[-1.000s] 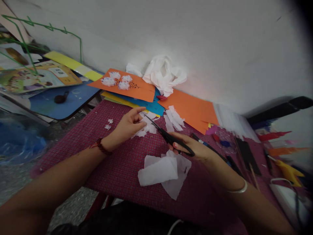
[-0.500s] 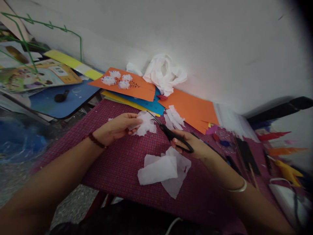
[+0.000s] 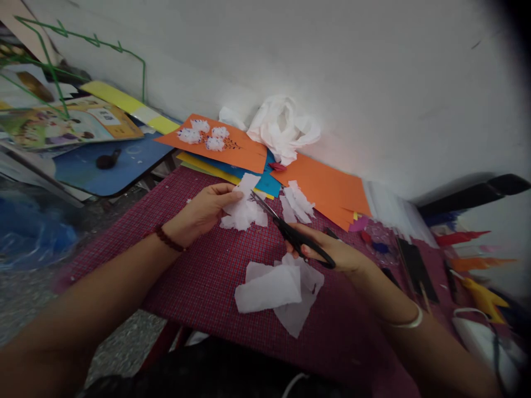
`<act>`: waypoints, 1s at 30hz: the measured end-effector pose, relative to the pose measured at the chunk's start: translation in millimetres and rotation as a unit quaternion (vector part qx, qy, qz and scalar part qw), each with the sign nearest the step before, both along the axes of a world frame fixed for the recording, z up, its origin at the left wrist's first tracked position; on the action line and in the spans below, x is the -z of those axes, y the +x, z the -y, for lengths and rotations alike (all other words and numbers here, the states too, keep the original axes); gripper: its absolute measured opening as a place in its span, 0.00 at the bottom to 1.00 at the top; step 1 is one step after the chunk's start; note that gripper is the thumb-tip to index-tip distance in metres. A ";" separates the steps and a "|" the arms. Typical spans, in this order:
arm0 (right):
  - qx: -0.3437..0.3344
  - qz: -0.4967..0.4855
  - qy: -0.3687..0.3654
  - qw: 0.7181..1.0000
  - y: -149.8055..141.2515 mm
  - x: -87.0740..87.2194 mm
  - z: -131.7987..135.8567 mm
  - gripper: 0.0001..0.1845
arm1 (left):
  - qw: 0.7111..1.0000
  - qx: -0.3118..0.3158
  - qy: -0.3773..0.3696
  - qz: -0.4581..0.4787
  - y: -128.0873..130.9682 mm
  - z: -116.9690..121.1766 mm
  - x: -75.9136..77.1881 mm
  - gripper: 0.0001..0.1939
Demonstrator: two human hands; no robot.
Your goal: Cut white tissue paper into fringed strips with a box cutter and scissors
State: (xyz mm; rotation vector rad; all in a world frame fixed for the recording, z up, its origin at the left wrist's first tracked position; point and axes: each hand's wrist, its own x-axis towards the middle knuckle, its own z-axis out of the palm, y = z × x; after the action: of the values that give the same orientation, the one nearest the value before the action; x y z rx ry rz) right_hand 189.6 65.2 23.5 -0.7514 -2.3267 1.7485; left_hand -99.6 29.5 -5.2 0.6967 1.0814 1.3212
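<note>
Between the thumb and fingers of my left hand (image 3: 211, 207) is a piece of white tissue paper (image 3: 248, 182), held up over a pile of torn tissue scraps (image 3: 244, 215). My right hand (image 3: 317, 243) grips black-handled scissors (image 3: 286, 226), their blades pointing up and left, close to the held piece. Whether the blades touch it I cannot tell. A few tissue strips (image 3: 297, 202) lie just beyond the scissors. Nearer to me, larger flat tissue sheets (image 3: 269, 287) overlap on the checked red cloth (image 3: 199, 287).
Behind the scraps lie an orange sheet with white tufts (image 3: 232, 152), another orange sheet (image 3: 327, 185) and crumpled white tissue (image 3: 282, 127) against the wall. A blue table (image 3: 124, 171) with a book (image 3: 74, 124) stands left. At right are a black strip (image 3: 417, 271) and a white mask (image 3: 483, 337).
My left hand, open over the scraps at first, has closed on a piece of tissue paper and lifted it beside the scissor blades. My right hand stays about where it was.
</note>
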 end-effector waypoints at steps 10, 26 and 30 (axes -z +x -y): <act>0.031 0.016 0.009 0.999 -10.8 0.9 -0.2 0.36 | 0.997 0.068 0.007 -0.032 6.6 1.7 9.2 0.08; 0.076 0.022 -0.036 0.996 -2.7 5.4 0.6 0.36 | 0.986 0.109 -0.003 -0.124 -4.7 0.2 4.4 0.05; 0.043 0.051 0.011 0.998 -3.1 -6.0 1.8 0.39 | 0.995 0.032 0.005 -0.096 -4.3 0.9 0.3 0.05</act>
State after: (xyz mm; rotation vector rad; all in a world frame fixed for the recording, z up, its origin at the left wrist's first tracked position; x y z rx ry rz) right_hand 186.5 63.4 29.5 -0.9418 -2.3350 1.6848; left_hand -103.9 28.7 -5.5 0.8719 1.1959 1.2233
